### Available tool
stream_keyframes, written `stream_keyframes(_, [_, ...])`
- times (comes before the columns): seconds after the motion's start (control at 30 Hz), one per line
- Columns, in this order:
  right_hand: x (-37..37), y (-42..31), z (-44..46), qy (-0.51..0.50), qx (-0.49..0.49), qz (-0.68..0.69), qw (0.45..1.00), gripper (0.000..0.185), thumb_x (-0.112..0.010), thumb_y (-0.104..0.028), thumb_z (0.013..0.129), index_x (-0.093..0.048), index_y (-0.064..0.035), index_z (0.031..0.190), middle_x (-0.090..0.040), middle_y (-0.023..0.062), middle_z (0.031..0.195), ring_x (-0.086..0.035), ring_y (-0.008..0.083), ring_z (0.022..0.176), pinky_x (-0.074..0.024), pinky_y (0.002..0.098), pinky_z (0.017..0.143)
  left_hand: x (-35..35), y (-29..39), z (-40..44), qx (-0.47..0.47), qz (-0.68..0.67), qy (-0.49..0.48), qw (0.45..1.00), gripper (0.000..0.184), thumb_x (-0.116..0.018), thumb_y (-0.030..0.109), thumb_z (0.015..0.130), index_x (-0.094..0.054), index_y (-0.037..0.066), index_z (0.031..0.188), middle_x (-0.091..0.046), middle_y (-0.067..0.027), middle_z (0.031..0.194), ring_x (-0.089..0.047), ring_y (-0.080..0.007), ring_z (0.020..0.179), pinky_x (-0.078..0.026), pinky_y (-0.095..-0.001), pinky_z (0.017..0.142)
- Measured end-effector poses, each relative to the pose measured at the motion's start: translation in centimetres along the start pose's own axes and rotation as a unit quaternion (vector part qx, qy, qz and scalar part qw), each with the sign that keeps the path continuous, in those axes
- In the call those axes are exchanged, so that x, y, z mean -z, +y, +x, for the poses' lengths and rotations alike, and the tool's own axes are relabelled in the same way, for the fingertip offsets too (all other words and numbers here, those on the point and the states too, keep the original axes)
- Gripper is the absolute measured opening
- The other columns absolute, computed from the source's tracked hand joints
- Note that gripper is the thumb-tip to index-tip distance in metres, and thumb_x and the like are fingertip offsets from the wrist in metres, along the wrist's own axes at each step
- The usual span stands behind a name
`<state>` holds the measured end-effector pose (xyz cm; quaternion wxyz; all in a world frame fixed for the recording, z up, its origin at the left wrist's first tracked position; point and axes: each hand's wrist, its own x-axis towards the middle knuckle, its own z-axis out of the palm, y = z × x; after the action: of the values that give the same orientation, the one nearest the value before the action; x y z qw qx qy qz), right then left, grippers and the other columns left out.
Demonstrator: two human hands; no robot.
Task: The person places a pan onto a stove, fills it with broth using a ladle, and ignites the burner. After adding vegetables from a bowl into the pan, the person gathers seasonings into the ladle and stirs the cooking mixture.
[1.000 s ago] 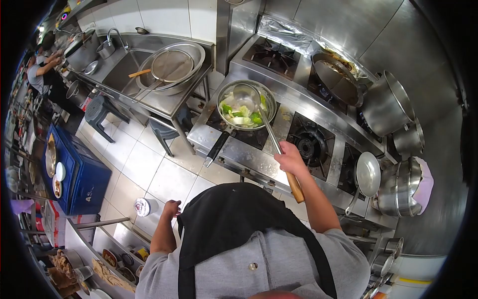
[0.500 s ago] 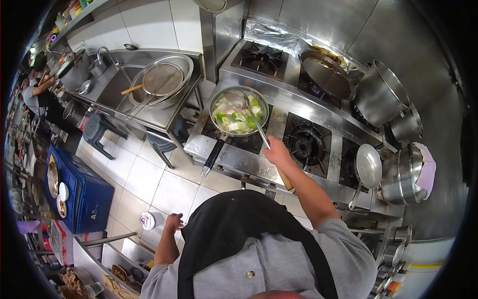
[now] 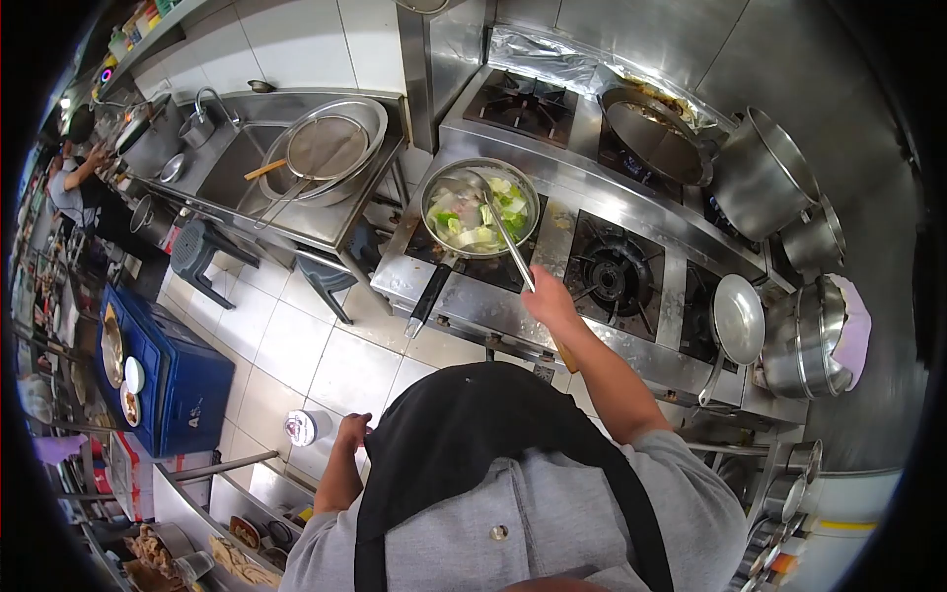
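My right hand [image 3: 552,299] is closed around the handle of a long metal ladle [image 3: 511,243] with a wooden end. The ladle's head dips into a frying pan [image 3: 534,219] on the front left burner. Pale and green leafy vegetable pieces [image 3: 483,235] sit in cloudy liquid in the pan, with paler bits partly hidden by the ladle. The pan's black handle [image 3: 428,298] points toward me, untouched. Low beside my apron hangs my left hand [image 3: 352,431], its fingers loosely apart with nothing visible in them. A white tub [image 3: 301,427] with a printed label is just left of it.
Behind stand a dark wok [image 3: 656,143] and a tall pot [image 3: 762,178]; a small pan [image 3: 738,316] rests at right. Left are a sink counter with a strainer [image 3: 326,150], stools [image 3: 202,259] and a blue cooler [image 3: 187,385]. Another person [image 3: 74,187] works far left.
The view has shifted slightly. The ladle has moved a little within the pan, and the vegetables lie differently, with more green toward the right side. My left hand stays low beside my apron.
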<state>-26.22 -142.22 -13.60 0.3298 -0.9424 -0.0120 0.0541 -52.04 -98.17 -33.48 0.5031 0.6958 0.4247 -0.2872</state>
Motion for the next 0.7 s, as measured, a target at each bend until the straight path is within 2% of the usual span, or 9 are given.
stream_keyframes(0.1, [1.1,0.0,0.1,0.005,0.005,-0.008,1.000,0.032,-0.059,-0.010,0.079,-0.054,0.0003,0.109,-0.065,0.0290,0.095,-0.063,0.0460,0.094,-0.0486,0.0510,0.083,0.8,0.1,1.4,-0.095,0.134,-0.026,0.986,0.043,-0.063,0.029,0.090,-0.058,-0.002,0.120,-0.069,-0.0178,0.093,-0.064,-0.0243,0.069,-0.049,-0.0367,0.055])
stream_keyframes(0.2, [2.0,0.9,-0.7,0.043,0.005,0.000,0.999,0.031,-0.060,-0.009,0.079,-0.055,0.0007,0.108,-0.065,0.0299,0.093,-0.063,0.0462,0.093,-0.0486,0.0512,0.081,0.4,1.1,-0.3,-0.127,0.106,-0.012,0.986,0.043,-0.063,0.028,0.089,-0.059,-0.005,0.117,-0.069,-0.0180,0.090,-0.064,-0.0231,0.068,-0.049,-0.0367,0.055])
stream_keyframes(0.27, [2.9,0.5,-1.0,0.040,-0.016,0.011,0.999,0.031,-0.060,-0.009,0.078,-0.055,0.0008,0.107,-0.064,0.0303,0.093,-0.063,0.0466,0.093,-0.0486,0.0512,0.080,-0.2,1.1,-1.5,-0.064,-0.022,0.004,0.998,0.042,-0.064,0.026,0.089,-0.060,-0.008,0.113,-0.069,-0.0180,0.087,-0.065,-0.0224,0.068,-0.051,-0.0373,0.058])
stream_keyframes(0.43, [1.9,1.9,-0.4,0.065,-0.036,0.033,0.997,0.030,-0.061,-0.010,0.078,-0.057,0.0025,0.105,-0.065,0.0285,0.092,-0.065,0.0441,0.085,-0.0494,0.0488,0.077,-0.2,0.0,-1.7,-0.034,0.017,0.009,0.999,0.039,-0.065,0.024,0.089,-0.063,-0.009,0.110,-0.069,-0.0181,0.088,-0.067,-0.0246,0.072,-0.055,-0.0383,0.065])
stream_keyframes(0.5, [1.7,2.0,-0.5,0.012,-0.049,0.116,0.992,0.024,-0.063,-0.009,0.078,-0.058,0.0036,0.098,-0.064,0.0209,0.080,-0.066,0.0341,0.068,-0.0515,0.0443,0.063,0.2,0.0,-1.4,-0.003,0.026,0.010,1.000,0.041,-0.064,0.028,0.089,-0.062,-0.006,0.113,-0.069,-0.0170,0.090,-0.067,-0.0255,0.071,-0.055,-0.0405,0.063])
stream_keyframes(0.53, [1.7,2.1,-0.7,0.011,-0.050,0.117,0.992,0.024,-0.063,-0.009,0.078,-0.058,0.0036,0.098,-0.064,0.0209,0.080,-0.066,0.0341,0.068,-0.0515,0.0443,0.063,0.5,0.2,-1.1,-0.003,0.027,0.010,1.000,0.041,-0.064,0.028,0.089,-0.062,-0.006,0.113,-0.069,-0.0170,0.090,-0.067,-0.0255,0.071,-0.055,-0.0405,0.063])
stream_keyframes(0.6, [2.3,1.6,-1.4,-0.086,-0.141,0.305,0.938,0.019,-0.064,-0.007,0.078,-0.059,0.0032,0.093,-0.057,0.0114,0.071,-0.061,0.0220,0.058,-0.0472,0.0379,0.047,1.3,-1.2,1.3,-0.092,0.128,-0.019,0.987,0.042,-0.062,0.030,0.090,-0.061,-0.002,0.116,-0.069,-0.0160,0.090,-0.066,-0.0250,0.068,-0.054,-0.0409,0.060])
stream_keyframes(0.63, [2.1,1.9,-1.5,-0.087,-0.142,0.305,0.938,0.019,-0.064,-0.007,0.078,-0.059,0.0032,0.093,-0.057,0.0114,0.071,-0.061,0.0220,0.058,-0.0472,0.0379,0.047,1.4,-1.3,1.7,-0.122,0.160,-0.027,0.979,0.042,-0.062,0.031,0.090,-0.060,-0.001,0.117,-0.068,-0.0157,0.090,-0.066,-0.0248,0.068,-0.054,-0.0410,0.059])
stream_keyframes(0.7, [1.8,2.4,-1.4,-0.114,-0.149,0.390,0.902,0.015,-0.064,-0.006,0.078,-0.059,0.0017,0.091,-0.051,0.0070,0.067,-0.059,0.0181,0.054,-0.0407,0.0338,0.038,1.2,0.3,0.8,-0.137,0.186,-0.018,0.973,0.041,-0.061,0.031,0.091,-0.059,0.000,0.117,-0.068,-0.0155,0.089,-0.065,-0.0238,0.067,-0.052,-0.0392,0.057])
